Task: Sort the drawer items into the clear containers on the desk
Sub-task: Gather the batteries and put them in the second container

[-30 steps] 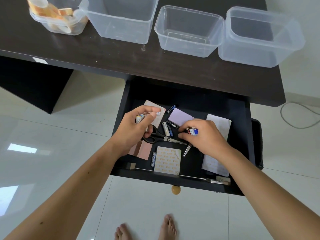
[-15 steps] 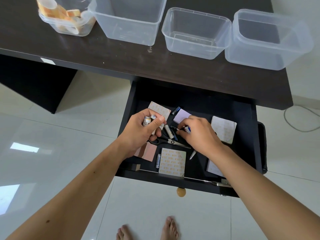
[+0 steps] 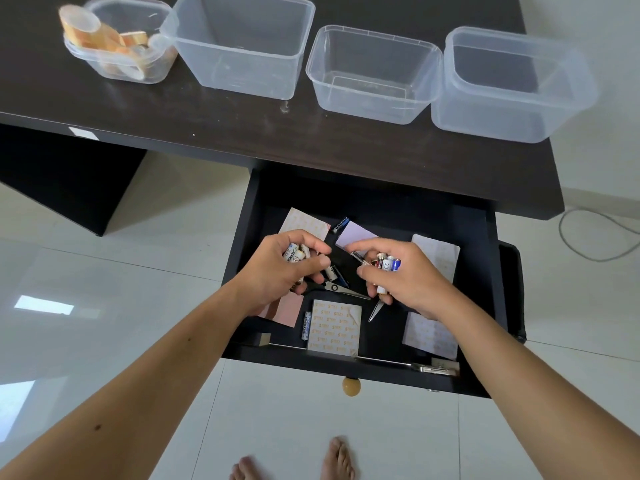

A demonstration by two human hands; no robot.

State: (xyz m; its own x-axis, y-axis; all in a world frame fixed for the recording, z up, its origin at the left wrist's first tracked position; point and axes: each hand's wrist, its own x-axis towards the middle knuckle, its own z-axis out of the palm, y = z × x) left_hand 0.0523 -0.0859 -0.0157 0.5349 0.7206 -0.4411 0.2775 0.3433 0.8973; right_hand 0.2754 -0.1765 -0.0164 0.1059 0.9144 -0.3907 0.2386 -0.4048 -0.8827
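Four clear containers stand in a row on the dark counter (image 3: 214,126). The leftmost container (image 3: 117,69) holds rolls of tape (image 3: 81,27); the tall container (image 3: 242,46) next to it, the low container (image 3: 372,72) and the rightmost container (image 3: 512,86) show nothing inside.

Below the counter edge the open drawer (image 3: 485,306) holds flat sticker sheets (image 3: 334,329), a lilac note pad (image 3: 356,233), a pink pad (image 3: 284,311), scissors (image 3: 337,288) and loose batteries. One battery (image 3: 305,325) lies just left of the middle sheet, its long axis running toward the drawer front; another (image 3: 340,225) lies tilted at the back, beside the lilac pad.

The left hand (image 3: 280,268) is curled round a small bunch of batteries (image 3: 294,254), thumb pressed over them, their ends pointing up and to the right. The right hand (image 3: 405,275) grips its own bunch of batteries (image 3: 388,263), their ends facing up toward the camera, while thumb and forefinger pinch a further white one (image 3: 381,289). A thin pen (image 3: 358,258) lies slanted between the two hands. The scissors point right, blades shut.

Compared with half a second ago, both hands have lifted slightly off the drawer floor, the right hand has turned so its batteries show, and the two dark batteries by the scissors remain in place.
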